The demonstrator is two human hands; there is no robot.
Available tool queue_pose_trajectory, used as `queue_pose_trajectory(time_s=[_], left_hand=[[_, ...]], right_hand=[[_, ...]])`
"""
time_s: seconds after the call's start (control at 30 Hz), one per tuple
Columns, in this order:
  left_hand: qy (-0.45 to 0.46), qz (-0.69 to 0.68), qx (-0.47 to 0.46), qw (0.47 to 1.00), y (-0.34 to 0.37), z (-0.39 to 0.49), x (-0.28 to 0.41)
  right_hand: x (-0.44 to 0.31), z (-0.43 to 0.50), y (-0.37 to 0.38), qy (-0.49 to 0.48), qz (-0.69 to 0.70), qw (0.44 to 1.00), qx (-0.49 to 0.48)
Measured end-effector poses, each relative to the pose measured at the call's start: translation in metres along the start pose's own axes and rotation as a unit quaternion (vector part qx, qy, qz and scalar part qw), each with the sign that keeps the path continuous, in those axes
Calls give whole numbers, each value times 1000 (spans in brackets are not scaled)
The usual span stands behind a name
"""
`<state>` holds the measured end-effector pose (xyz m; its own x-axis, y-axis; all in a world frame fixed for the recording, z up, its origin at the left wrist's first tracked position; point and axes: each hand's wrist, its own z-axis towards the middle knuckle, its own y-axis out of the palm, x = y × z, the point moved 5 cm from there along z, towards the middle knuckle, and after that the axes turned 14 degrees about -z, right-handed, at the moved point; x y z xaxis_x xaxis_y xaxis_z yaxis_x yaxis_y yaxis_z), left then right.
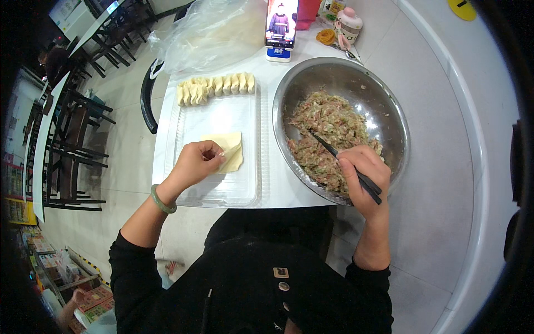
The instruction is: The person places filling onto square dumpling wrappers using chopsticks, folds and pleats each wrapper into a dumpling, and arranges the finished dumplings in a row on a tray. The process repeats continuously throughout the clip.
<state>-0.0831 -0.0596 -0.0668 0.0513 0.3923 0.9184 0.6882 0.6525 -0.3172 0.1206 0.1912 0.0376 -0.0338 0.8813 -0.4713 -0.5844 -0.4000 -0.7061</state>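
Observation:
My left hand point(199, 160) pinches a corner of a square, pale yellow dough wrapper point(232, 154) above a clear plastic tray point(221, 194). Folded dumplings point(225, 85) stand packed in rows along the tray's far end. In my right hand point(367, 179) is a pair of black chopsticks point(329, 148), tips down at the minced filling point(329, 121). That filling, meat with green bits, lies heaped in a wide stainless steel bowl point(388, 100) to the right of the tray. Whether the chopstick tips hold any filling is hard to tell.
A phone point(281, 21) showing a video stands on a small stand point(278, 54) behind the bowl. Left of it lies a big clear plastic bag point(212, 37). A pink-lidded bottle point(349, 25) and an orange coiled item point(326, 36) sit at the back right. A black chair arm point(149, 100) borders the table's left side.

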Motion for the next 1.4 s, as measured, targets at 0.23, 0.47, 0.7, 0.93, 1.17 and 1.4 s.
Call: queue_pose_trajectory(time_s=[0.23, 0.47, 0.7, 0.93, 1.17, 1.4], left_hand=[[-34, -37, -21, 999, 7, 7, 2], [-49, -168, 44, 984, -9, 7, -6], [25, -466, 102, 878, -43, 0, -14], [20, -705, 101, 702, -44, -16, -8], [83, -801, 9, 593, -30, -24, -14], [165, -789, -191, 560, 18, -28, 51]], right_hand=[[6, 0, 0, 12, 10, 1000, 10], [17, -1, 0, 52, 61, 997, 3], [26, -6, -7, 103, 117, 986, 61], [32, -14, -23, 158, 263, 950, 53], [33, 7, -9, 162, 303, 939, 13], [79, -2, -17, 242, 468, 847, 75]])
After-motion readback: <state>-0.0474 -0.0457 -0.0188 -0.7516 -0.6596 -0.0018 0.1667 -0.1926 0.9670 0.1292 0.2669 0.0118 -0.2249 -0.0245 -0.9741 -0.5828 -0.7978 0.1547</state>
